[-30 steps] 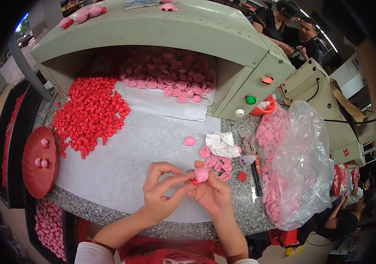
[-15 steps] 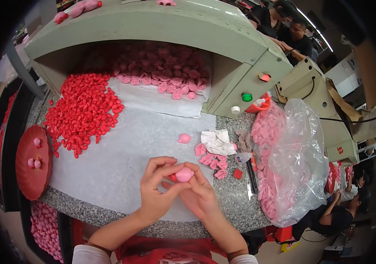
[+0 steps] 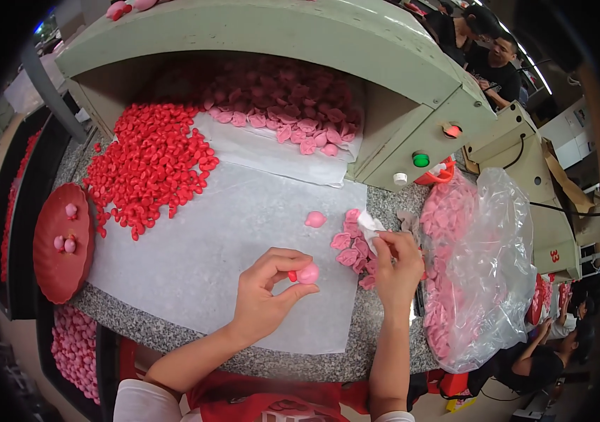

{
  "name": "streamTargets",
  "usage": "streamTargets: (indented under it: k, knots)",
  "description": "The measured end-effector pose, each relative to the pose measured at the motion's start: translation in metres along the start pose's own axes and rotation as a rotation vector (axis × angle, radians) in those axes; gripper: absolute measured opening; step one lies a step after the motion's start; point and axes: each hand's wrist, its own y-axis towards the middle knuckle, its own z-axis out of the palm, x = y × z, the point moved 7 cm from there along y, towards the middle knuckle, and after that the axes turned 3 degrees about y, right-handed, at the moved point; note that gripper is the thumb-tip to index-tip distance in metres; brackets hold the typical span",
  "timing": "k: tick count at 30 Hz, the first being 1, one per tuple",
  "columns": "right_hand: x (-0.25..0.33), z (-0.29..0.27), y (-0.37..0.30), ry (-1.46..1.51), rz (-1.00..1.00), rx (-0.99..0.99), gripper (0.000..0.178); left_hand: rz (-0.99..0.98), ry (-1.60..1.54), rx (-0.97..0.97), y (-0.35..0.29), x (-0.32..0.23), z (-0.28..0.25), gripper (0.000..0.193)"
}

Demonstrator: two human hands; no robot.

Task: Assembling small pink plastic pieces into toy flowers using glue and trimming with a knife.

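Head view | left hand [image 3: 265,292] pinches a glossy pink ball [image 3: 308,273] with small red piece [image 3: 293,276], above white paper sheet [image 3: 229,225] | right hand [image 3: 397,271] pinches crumpled white tissue [image 3: 368,224] beside wrinkled pink pieces [image 3: 343,241] | step: tissue-fetching, apparently; next likely calls for a steady left hold!

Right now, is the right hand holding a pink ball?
No, the right hand holds a white wipe; the left hand pinches a pink ball.

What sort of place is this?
Probably a factory or workshop: red pieces and pink pieces lie heaped in bulk, a large machine has a green button, and other people appear in the background.
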Motion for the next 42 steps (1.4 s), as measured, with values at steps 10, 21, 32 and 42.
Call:
streamTargets:
  k: [10, 21, 32, 42]
  knots:
    - [0.044, 0.047, -0.049, 0.553, 0.076, 0.455, 0.007, 0.102, 0.571, -0.017, -0.002, -0.019, 0.002, 0.027]
    - [0.022, 0.041, -0.041, 1.023, 0.404, 0.464, 0.009, 0.285, 0.356, -0.056, -0.003, -0.02, 0.006, 0.029]
    - [0.039, 0.047, -0.053, 0.797, 0.222, 0.43, 0.01, 0.284, 0.474, -0.035, -0.005, -0.025, 0.006, 0.024]
    - [0.017, 0.019, -0.034, 0.905, 0.332, 0.278, 0.01, -0.367, -0.419, 0.202, -0.005, 0.023, 0.019, 0.031]
